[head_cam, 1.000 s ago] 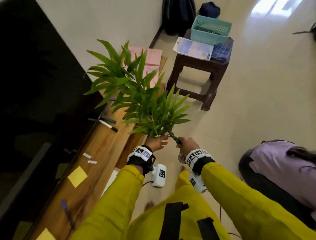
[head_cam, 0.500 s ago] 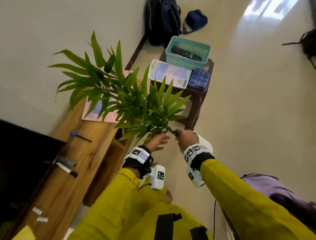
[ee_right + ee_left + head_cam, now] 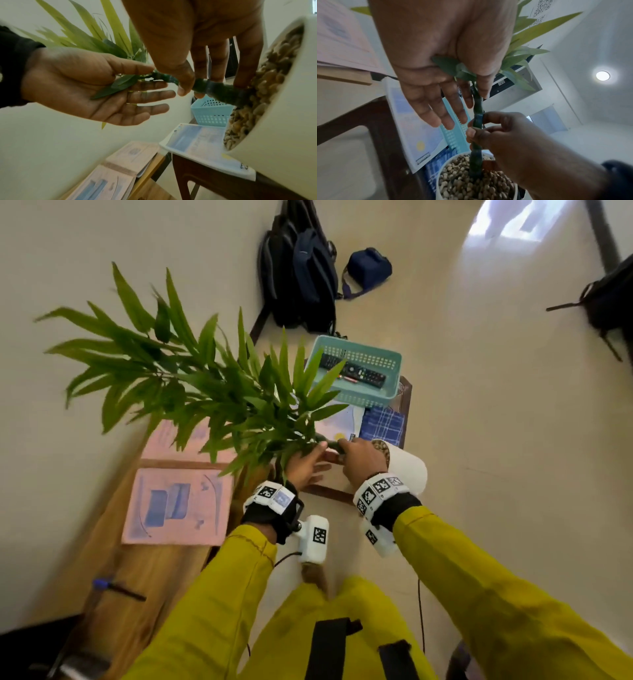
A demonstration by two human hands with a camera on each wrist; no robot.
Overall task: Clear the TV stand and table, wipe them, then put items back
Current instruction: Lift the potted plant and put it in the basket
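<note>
Right hand (image 3: pixel 363 460) pinches the green stem (image 3: pixel 477 121) of a potted plant (image 3: pixel 205 392), carried tilted; left hand (image 3: pixel 305 463), fingers relaxed, cradles its lower leaves. Beyond the hands stands a dark table (image 3: pixel 406 405), now nearer than before; bare floor opens rightward. White pot (image 3: pixel 281 108) holds pebbles.

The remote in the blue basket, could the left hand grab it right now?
Probably not straight away. The left hand is open under the plant leaves, which hang between it and the remote in the basket.
</note>
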